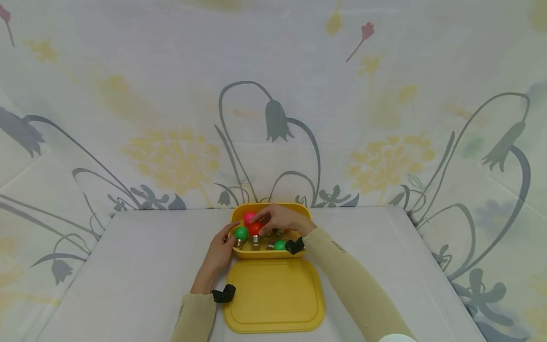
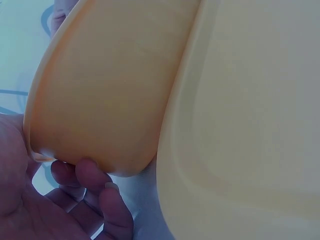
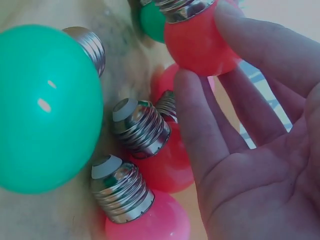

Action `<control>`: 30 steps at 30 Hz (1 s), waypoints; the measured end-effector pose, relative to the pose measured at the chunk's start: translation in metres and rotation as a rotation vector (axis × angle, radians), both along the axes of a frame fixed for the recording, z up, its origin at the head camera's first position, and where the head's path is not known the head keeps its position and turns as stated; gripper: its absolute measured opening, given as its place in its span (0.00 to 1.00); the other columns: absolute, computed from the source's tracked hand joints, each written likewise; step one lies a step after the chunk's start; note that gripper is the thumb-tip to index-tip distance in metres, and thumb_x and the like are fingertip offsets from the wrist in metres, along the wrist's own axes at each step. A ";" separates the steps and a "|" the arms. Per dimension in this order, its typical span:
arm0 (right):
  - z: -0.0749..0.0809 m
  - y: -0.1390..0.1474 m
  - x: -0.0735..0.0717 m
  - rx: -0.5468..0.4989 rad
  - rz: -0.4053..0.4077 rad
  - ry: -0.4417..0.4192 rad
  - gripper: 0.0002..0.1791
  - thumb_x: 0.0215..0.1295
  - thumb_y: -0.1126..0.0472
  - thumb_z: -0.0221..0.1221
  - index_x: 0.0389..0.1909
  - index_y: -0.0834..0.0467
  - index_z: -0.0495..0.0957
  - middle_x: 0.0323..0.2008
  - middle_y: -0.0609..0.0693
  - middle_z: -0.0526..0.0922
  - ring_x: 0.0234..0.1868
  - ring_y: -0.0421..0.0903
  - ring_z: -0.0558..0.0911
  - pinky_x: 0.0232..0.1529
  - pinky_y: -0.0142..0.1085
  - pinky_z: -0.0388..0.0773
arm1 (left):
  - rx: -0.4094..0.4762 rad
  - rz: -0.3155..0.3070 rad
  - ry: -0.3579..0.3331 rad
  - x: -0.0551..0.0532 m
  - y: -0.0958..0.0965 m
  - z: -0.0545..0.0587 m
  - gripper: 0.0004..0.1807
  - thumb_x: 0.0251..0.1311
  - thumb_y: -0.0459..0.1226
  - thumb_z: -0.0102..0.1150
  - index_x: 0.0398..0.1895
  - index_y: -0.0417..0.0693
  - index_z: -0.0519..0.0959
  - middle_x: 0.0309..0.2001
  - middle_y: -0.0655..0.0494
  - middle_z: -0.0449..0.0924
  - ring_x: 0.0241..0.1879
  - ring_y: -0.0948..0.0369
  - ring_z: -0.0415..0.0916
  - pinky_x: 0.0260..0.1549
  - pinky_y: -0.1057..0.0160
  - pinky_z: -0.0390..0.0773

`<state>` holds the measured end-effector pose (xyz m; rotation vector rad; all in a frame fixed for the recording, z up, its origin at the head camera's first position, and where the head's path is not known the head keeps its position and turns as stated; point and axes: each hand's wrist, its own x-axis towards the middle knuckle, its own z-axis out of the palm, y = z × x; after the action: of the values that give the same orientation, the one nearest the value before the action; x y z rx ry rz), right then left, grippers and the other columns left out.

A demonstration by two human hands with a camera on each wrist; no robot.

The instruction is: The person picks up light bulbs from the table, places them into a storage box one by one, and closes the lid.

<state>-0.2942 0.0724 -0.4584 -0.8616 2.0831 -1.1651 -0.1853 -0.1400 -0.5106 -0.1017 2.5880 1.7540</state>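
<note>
In the right wrist view my right hand pinches a red light bulb between thumb and finger, its metal screw base upward. The head view has my right hand over the inside of a yellow plastic box. My left hand holds the box's left end; in the left wrist view its curled fingers touch the outer wall. Inside the box lie a green bulb by the left hand, a pink bulb, and another green bulb near the front wall.
A flat yellow lid lies on the white tabletop directly in front of the box. More bulbs, including a second red one and a pink one, rest in the box. A flower-patterned cloth stands behind the table.
</note>
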 end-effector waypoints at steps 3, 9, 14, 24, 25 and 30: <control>0.000 0.000 0.000 0.015 -0.001 -0.001 0.20 0.58 0.70 0.68 0.53 0.61 0.83 0.53 0.52 0.82 0.49 0.45 0.80 0.50 0.35 0.78 | 0.002 0.003 -0.004 0.001 0.000 0.001 0.25 0.71 0.35 0.45 0.70 0.53 0.71 0.64 0.43 0.70 0.55 0.48 0.65 0.54 0.50 0.65; -0.001 0.000 -0.001 0.017 -0.006 -0.022 0.20 0.58 0.71 0.68 0.53 0.61 0.84 0.51 0.52 0.82 0.49 0.46 0.81 0.50 0.36 0.78 | -0.005 0.003 -0.008 0.001 0.001 0.001 0.25 0.71 0.36 0.45 0.70 0.53 0.71 0.61 0.44 0.71 0.53 0.49 0.65 0.49 0.53 0.65; -0.004 -0.001 -0.002 0.047 0.003 0.009 0.20 0.57 0.70 0.69 0.52 0.60 0.84 0.49 0.50 0.83 0.47 0.45 0.81 0.50 0.35 0.78 | -0.024 0.000 -0.007 0.001 0.000 0.001 0.25 0.72 0.36 0.45 0.70 0.54 0.71 0.54 0.44 0.73 0.50 0.50 0.67 0.46 0.53 0.65; -0.006 -0.003 -0.001 0.078 0.007 0.025 0.19 0.57 0.69 0.70 0.51 0.57 0.85 0.48 0.48 0.84 0.45 0.44 0.80 0.49 0.35 0.78 | -0.009 -0.007 -0.005 0.000 -0.002 0.001 0.24 0.72 0.35 0.45 0.70 0.52 0.71 0.65 0.43 0.69 0.56 0.48 0.65 0.59 0.48 0.65; -0.006 -0.003 -0.001 0.084 0.010 0.021 0.19 0.57 0.68 0.70 0.51 0.57 0.85 0.47 0.47 0.84 0.45 0.44 0.81 0.49 0.34 0.78 | -0.009 -0.006 -0.007 -0.001 -0.002 0.000 0.24 0.72 0.36 0.45 0.70 0.53 0.71 0.65 0.43 0.70 0.56 0.48 0.65 0.58 0.49 0.66; -0.008 -0.001 -0.001 0.113 0.022 -0.009 0.18 0.58 0.68 0.69 0.50 0.55 0.86 0.46 0.46 0.85 0.45 0.44 0.80 0.50 0.34 0.78 | -0.012 -0.004 -0.014 -0.002 -0.001 -0.002 0.25 0.72 0.36 0.45 0.70 0.54 0.71 0.63 0.45 0.70 0.55 0.49 0.65 0.53 0.51 0.65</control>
<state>-0.2947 0.0714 -0.4667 -0.8225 2.1051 -1.0273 -0.1871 -0.1411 -0.5123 -0.1085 2.5872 1.7303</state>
